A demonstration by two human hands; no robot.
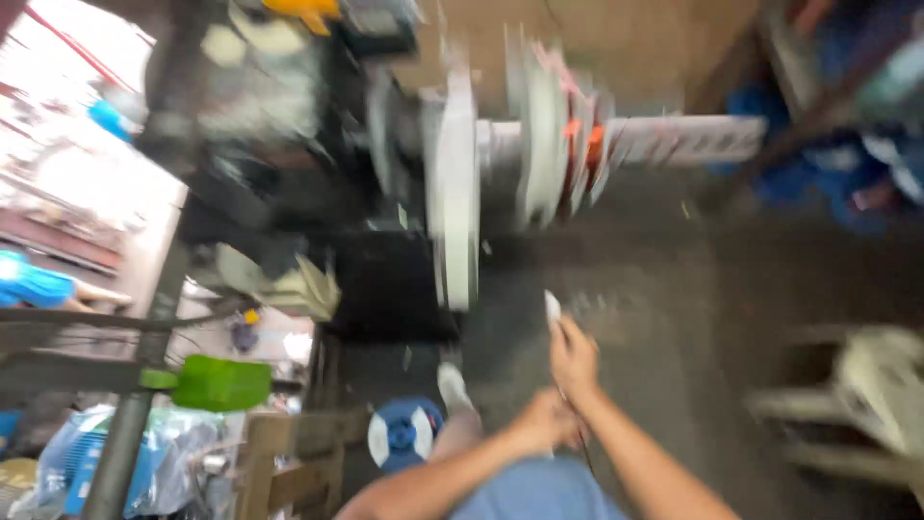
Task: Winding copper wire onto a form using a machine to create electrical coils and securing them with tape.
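Observation:
The picture is heavily motion-blurred. My right hand (574,358) is raised in front of me and pinches a small white object (551,306) that sticks up from its fingers. My left hand (541,424) sits just below it, fingers curled, close to or touching the right wrist; what it grips is hidden by blur. A thin dark cord seems to run down from between both hands. Ahead stands a machine with a pale metal shaft (674,141) carrying large discs (456,183) and orange parts (580,144).
A dark grey concrete floor (731,289) spreads to the right. A green container (221,383) and a blue-and-white spool (404,433) lie at lower left beside wooden boards. A pale stool (866,395) stands at right. Blue items sit at upper right.

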